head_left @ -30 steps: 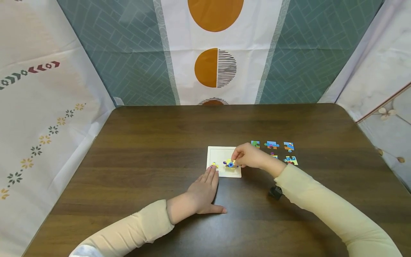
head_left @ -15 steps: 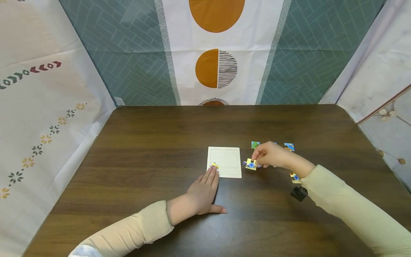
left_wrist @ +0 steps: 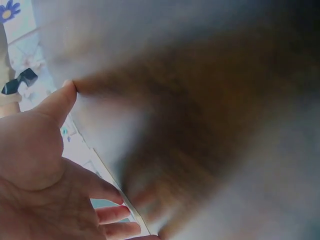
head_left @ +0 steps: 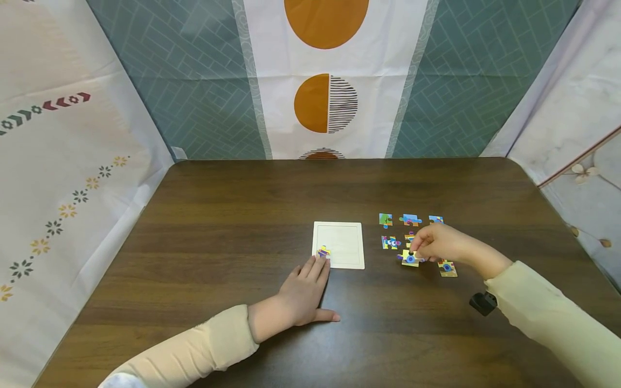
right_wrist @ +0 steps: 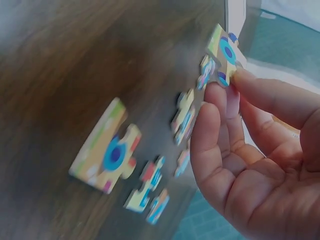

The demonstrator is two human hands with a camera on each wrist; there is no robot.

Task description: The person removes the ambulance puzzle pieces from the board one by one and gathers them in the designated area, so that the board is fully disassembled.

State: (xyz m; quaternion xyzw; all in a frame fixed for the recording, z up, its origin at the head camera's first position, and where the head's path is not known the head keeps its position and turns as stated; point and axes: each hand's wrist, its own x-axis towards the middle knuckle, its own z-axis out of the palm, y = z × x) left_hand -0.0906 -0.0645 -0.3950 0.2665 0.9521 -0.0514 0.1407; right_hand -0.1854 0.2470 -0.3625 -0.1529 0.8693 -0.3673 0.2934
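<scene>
My right hand (head_left: 448, 245) pinches a yellow jigsaw puzzle piece (head_left: 409, 259) with a blue wheel printed on it. In the right wrist view the piece is held tilted between thumb and fingertips, above the table. My left hand (head_left: 303, 293) lies flat with straight fingers and thumb spread, its fingertips on the near left corner of a cream square puzzle board (head_left: 342, 237). One small yellow and purple piece (head_left: 323, 250) sits in that corner, partly hidden by the fingertips. The left wrist view shows the palm and the board's edge (left_wrist: 112, 177).
Several loose puzzle pieces lie right of the board, among them a green and blue one (head_left: 385, 220), a blue one (head_left: 411, 219), a blue-eyed one (head_left: 390, 242) and a wheel piece (head_left: 447, 268). The right hand covers some. A dark wooden table (head_left: 233, 215) lies beneath.
My right hand has carried the wheel piece from above the board rightwards to the loose pieces. The left hand has stayed at the board's corner, its fingers slid slightly back from the small piece.
</scene>
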